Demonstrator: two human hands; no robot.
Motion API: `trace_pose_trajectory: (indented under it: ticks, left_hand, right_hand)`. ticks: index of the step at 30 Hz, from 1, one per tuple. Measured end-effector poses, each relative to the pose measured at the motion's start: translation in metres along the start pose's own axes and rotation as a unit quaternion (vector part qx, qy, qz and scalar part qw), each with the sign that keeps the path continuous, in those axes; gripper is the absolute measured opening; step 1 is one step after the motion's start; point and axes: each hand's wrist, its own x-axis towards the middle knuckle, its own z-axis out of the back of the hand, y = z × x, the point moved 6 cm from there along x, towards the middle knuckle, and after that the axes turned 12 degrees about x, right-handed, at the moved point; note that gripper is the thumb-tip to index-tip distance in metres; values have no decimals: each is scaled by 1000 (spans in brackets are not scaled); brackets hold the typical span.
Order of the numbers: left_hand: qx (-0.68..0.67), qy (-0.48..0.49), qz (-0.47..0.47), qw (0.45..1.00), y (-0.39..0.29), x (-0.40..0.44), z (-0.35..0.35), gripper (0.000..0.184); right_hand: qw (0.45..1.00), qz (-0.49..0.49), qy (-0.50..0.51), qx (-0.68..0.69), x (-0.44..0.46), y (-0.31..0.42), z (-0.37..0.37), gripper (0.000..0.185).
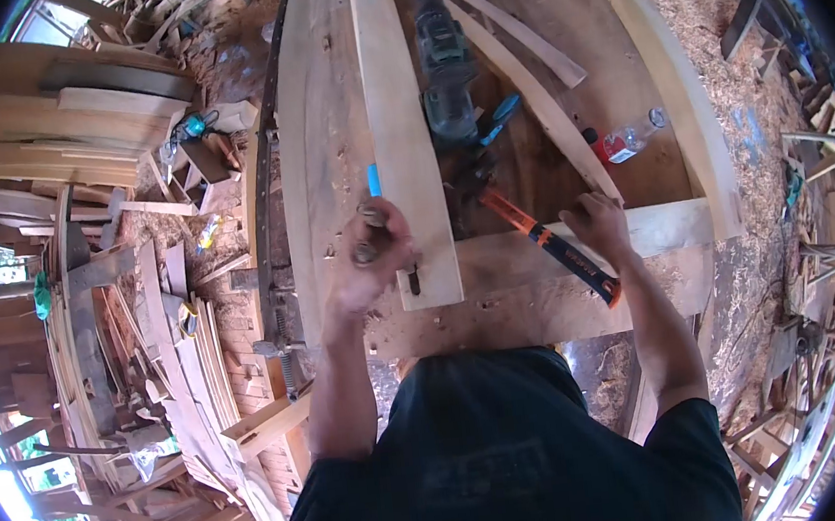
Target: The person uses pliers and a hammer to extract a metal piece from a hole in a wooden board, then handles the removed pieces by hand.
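Note:
My left hand (374, 253) is closed over the left side board (404, 141) of a wooden frame, near the board's lower end. A short blue piece (374, 179) shows just above its fingers; its kind is hidden. A dark slot (414, 281) is cut in the board below this hand. My right hand (597, 223) rests with curled fingers at the frame's near rail (670, 224), beside the lower end of a thin wooden strip (549, 112). Whether its fingers grip anything is hidden. A hammer (568, 256) with an orange and black handle lies left of it, across the rail.
Inside the frame lie a dark green power tool (446, 67), a light blue tool (501, 119), a second strip (527, 39) and a clear bottle (632, 137) with a red label. Wood scraps and stacked boards (46, 161) cover the floor at left; sawdust (747, 128) lies at right.

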Motion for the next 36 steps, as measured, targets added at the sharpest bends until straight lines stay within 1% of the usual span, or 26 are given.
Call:
trace_pose_trajectory:
  ticks: [1, 2, 3, 4, 5, 6, 8, 9, 12, 13, 15, 16, 17, 18, 20, 21, 23, 24, 26, 28, 30, 31, 32, 33, 34, 36]
  left_hand:
    - [2, -33, 7, 999, 2, 2, 4, 17]
    - [-6, -128, 0, 992, 7, 2, 4, 16]
    - [-18, -221, -4, 975, 15, -4, 0, 16]
    - [-30, -315, -5, 949, 22, -12, -2, 16]
    - [-13, -360, -25, 932, 22, -17, -6, 16]
    - [-7, -347, -21, 938, 21, -18, -11, 16]
    - [10, -321, -11, 947, 11, -17, -9, 16]
    - [73, -131, 2, 989, -1, -6, -6, 17]
    - [-1, -32, 23, 999, 9, 8, 7, 22]
    - [-13, -58, 22, 998, 13, 8, 8, 20]
    - [0, -246, 12, 969, 12, -2, 0, 18]
    - [8, -342, 9, 940, 11, -14, -7, 17]
    - [11, -376, 11, 926, 4, -21, -18, 16]
    - [45, -380, -6, 924, 9, -26, -16, 15]
    - [47, -163, -14, 985, -6, -19, -14, 14]
    - [23, -117, -9, 993, -6, -13, -8, 14]
    - [-31, -24, 0, 999, -3, -4, -2, 14]
    - [-23, -119, 29, 992, 0, -7, 7, 16]
    - [-11, -302, 83, 950, 6, -11, 7, 21]
    - [93, -384, 24, 918, 0, -17, -11, 20]
    - [105, -345, -36, 932, 5, -23, -9, 15]
    - [71, -241, -19, 968, 0, -19, -10, 15]
    - [35, -134, 0, 990, -13, -18, -8, 15]
    - [-4, -27, 20, 999, -19, -18, -13, 16]
    - [-9, -72, 35, 997, -14, -16, -5, 16]
    - [-17, -159, 61, 985, 1, -10, 10, 18]
  right_hand:
    - [1000, 15, -18, 7, 0, -4, -3, 29]
    - [999, 29, -37, 11, 1, -4, -2, 28]
    - [997, 42, -59, 6, 0, -4, -1, 22]
    - [997, 47, -62, -3, 0, 0, 2, 22]
    - [997, 44, -64, -6, 0, 1, 3, 23]
    - [997, 43, -66, -7, 0, 2, 4, 23]
    - [999, -3, -35, 0, 1, -4, 2, 27]
    - [999, -27, -20, 5, 1, -6, 1, 29]
    - [998, -56, 4, -24, 2, 1, 5, 29]
    - [999, -34, -17, -28, 3, 2, 5, 29]
    - [998, 13, -55, -32, 0, -1, 4, 29]
    - [998, 3, -49, -27, 1, -2, 4, 29]
    - [999, -6, -39, -19, 1, 0, 6, 29]
    - [999, -13, -29, -11, 2, 2, 5, 30]
    - [998, 15, -47, -26, 3, -1, 3, 29]
    - [997, 26, -57, -34, 0, -2, 1, 29]
    - [999, -17, -18, -27, -1, -5, -1, 28]
    - [999, -34, -1, -27, 2, -6, -1, 27]
    - [999, -19, -11, -32, 3, -1, 0, 27]
    - [999, -32, -7, -25, 2, -3, -2, 27]
    - [999, -34, 4, -27, 4, -5, -4, 27]
    - [999, -39, 9, -29, 3, -6, -4, 27]
    - [998, -52, 19, -26, 1, -4, -2, 26]
    - [997, -64, 31, -23, 1, 0, 1, 26]
    - [996, -72, 41, -19, 4, 4, 3, 26]
    - [998, -56, 25, -22, 4, 4, 0, 26]
